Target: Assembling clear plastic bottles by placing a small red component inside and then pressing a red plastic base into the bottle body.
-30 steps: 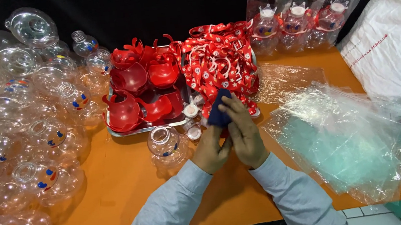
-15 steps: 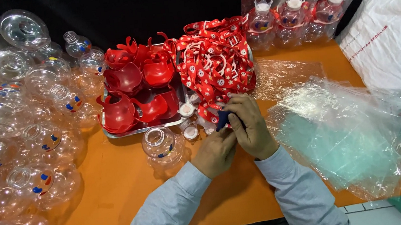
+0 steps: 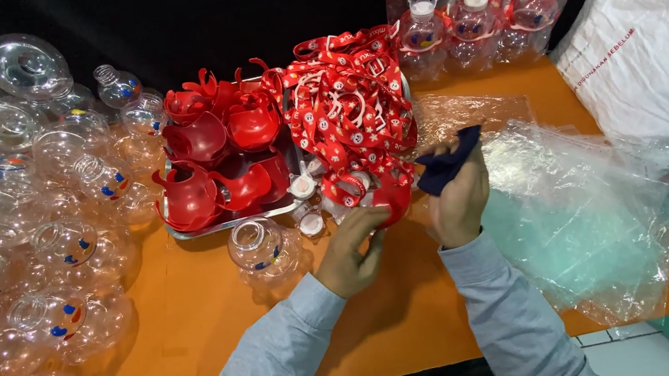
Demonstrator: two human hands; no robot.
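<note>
At the near edge of the strap pile (image 3: pixel 352 119), your left hand (image 3: pixel 351 249) pinches a red strap end (image 3: pixel 391 201) between thumb and fingertips, while your right hand (image 3: pixel 460 199) is closed around a dark blue cloth (image 3: pixel 445 163) just beside it. Keep the strap end pinched firmly and draw it clear of the tangle, away from the red cups (image 3: pixel 222 159) in the tray (image 3: pixel 213 225) and the clear bottle (image 3: pixel 262 251) on the orange table (image 3: pixel 198 313)

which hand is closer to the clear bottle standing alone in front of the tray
Left. The left hand is just right of the clear bottle, a short gap away. The right hand, holding a dark blue cloth, is farther right, beyond the left hand.
</note>
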